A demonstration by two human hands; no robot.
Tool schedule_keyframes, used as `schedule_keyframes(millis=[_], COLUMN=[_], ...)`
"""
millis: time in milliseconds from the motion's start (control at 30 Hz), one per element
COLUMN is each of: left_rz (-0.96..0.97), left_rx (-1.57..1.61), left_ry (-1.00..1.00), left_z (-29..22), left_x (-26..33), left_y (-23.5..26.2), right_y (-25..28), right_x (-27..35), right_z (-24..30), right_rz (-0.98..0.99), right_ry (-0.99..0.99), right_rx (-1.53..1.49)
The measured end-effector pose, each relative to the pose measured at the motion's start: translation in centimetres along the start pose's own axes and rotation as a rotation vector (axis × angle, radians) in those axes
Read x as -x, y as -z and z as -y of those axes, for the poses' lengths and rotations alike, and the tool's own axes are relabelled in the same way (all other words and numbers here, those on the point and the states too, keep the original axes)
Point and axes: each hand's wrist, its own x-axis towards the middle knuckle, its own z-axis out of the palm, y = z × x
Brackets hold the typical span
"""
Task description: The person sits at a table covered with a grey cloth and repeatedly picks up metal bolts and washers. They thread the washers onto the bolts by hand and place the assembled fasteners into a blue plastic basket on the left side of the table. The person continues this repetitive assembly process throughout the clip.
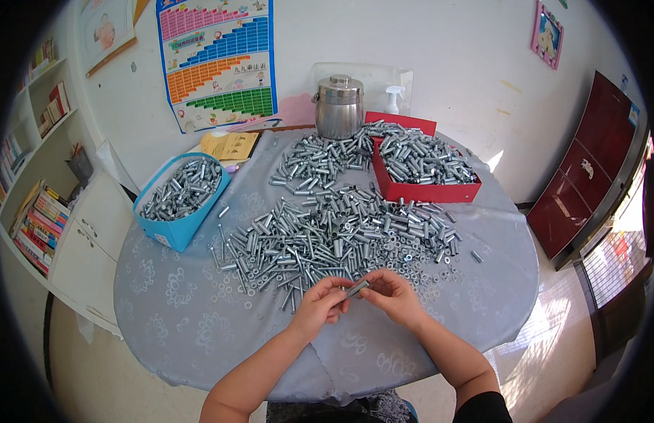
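Close to the near edge of the pile, my left hand (323,304) and my right hand (394,299) meet at the fingertips. Between them is a short silvery expansion bolt (356,287), slanting up to the right. Fingers of both hands pinch it, and they partly cover its ends. Just beyond my hands spreads a heap of loose metal bolts and sleeves (327,236). Small washers (404,264) are scattered along the heap's near right side, with more at its near left.
A blue basket (177,231) full of metal fasteners stands at the left. The red box (429,192) at the back right is heaped with similar pieces. A steel pot (339,109), a spray bottle (392,101) and a yellow packet (228,146) stand at the back. Grey cloth (179,324) covers the round table.
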Motion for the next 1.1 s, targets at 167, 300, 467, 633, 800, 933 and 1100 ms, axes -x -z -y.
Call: schedule_keyframes(millis=[167,300,467,633,800,933,1100], left_rz=[-0.05,-0.121,-0.041,-0.018,-0.049,-0.014,-0.107], left_rx=[0.09,0.057,0.041,0.093,0.104,0.054,0.042], left_ry=[0.064,0.073,0.029,0.016,-0.021,-0.045,-0.076], left_z=[-0.1,-0.5,0.6,0.8,0.8,0.8,1.5], left_x=[0.2,0.4,0.0,-0.2,-0.2,-0.2,-0.6], left_y=[-0.4,-1.5,-0.6,0.0,-0.6,0.3,1.1], right_y=[-0.4,-0.7,-1.1,-0.8,-0.8,-0.4,2.2], right_x=[0.2,0.2,0.2,0.2,0.3,0.3,-0.6], right_z=[-0.3,0.8,0.4,0.4,0.7,1.7,1.9], right_rz=[0.038,0.047,0.148,0.187,0.106,-0.009,-0.237], right_ry=[-0.026,0.072,0.23,0.164,0.098,0.034,0.159], right_rx=[0.154,0.394,0.615,0.5,0.391,0.411,0.766])
